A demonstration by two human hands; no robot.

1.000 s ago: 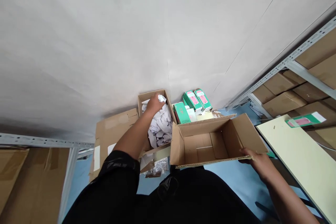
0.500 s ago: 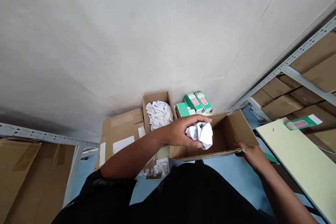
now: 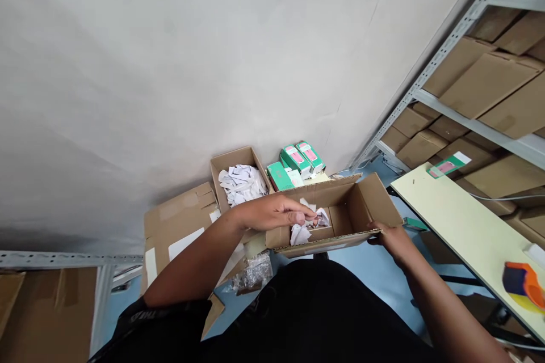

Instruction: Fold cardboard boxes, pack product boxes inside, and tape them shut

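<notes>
Over on the left, a flattened sheet of cardboard (image 3: 179, 227) lies on the blue floor, well to the left of the open carton (image 3: 361, 207) the person is working in. Just behind that sheet stands a smaller box (image 3: 221, 165) heaped with white paper scraps (image 3: 240, 182), and at its foot, nearer the person, a clear bag of small parts (image 3: 253, 273) sits on the floor. The left hand (image 3: 272, 212) reaches across the open carton's left wall, fingers drawn together at the tips and pinching the crumpled white paper (image 3: 309, 227), which lies inside the carton on its bottom, pressed toward the left near corner and directly under and beside those fingertips; some of the wad spreads out below the hand, touching the carton's near wall. Behind the open carton, against the pale wall, a few green product boxes (image 3: 296, 160) are stacked close together. The right hand (image 3: 389, 238) is at the carton's near right corner, closed on the cardboard edge, thumb side up against the rim. To the right of the carton a pale yellow table (image 3: 451, 215) runs off toward the metal shelving (image 3: 464, 119) loaded with brown cartons; a green slip (image 3: 447, 165) lies at the table's far end and an orange tape dispenser (image 3: 523, 282) at its near end.
</notes>
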